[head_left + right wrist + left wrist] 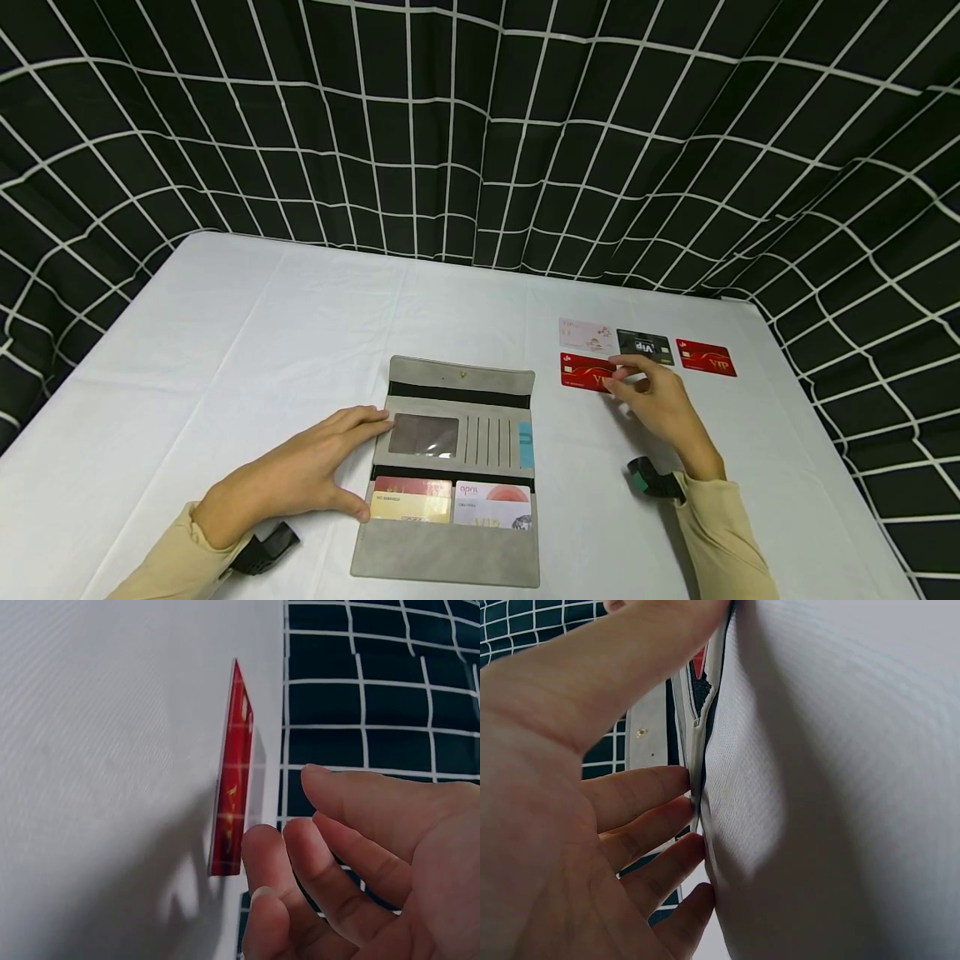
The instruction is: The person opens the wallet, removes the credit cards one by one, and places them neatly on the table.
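My right hand (660, 407) is at the right end of a flat, glossy red plastic card with gold lettering (581, 372), which lies on the white cloth-covered tabletop (285, 333); its fingers are loosely bent, with a gap to the thumb, and I cannot tell whether any fingertip touches the card. Just beyond it lie a pale pink floral card (585, 335) and a black rectangular card (645, 347). My left hand (307, 468) rests, fingers relaxed and slightly spread, against the left edge of the open grey folding wallet (446, 552)
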{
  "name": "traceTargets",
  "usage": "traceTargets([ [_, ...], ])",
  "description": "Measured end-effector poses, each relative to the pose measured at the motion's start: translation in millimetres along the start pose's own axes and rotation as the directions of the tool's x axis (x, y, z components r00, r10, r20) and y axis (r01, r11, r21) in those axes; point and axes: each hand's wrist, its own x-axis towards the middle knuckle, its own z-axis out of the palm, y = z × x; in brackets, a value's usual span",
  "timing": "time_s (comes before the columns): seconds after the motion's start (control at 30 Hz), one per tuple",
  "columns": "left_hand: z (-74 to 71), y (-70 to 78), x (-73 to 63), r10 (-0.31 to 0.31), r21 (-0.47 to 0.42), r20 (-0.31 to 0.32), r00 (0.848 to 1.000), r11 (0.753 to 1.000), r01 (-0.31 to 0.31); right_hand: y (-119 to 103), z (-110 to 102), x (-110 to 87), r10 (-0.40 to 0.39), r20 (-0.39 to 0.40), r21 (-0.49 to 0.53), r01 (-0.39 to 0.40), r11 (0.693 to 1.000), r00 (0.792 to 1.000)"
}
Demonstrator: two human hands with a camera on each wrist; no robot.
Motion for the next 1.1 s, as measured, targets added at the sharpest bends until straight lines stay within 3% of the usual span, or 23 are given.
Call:
traceTargets([
  [0.63, -0.9, 1.1, -0.4, -0.005, 0.002, 0.005, 1.0, 1.0, 0.005, -18.6, 7.9, -7.3, -0.137, 0.048, -0.036, 0.139, 0.99, 0.989],
  [1.1, -1.4, 0.9, -0.8, 0.002, 0.006, 0.005, 1.0, 1.0, -0.002, -38.4, 16.6, -14.5, -0.247, 0.088, -0.025, 0.25, 0.968, 0.965],
])
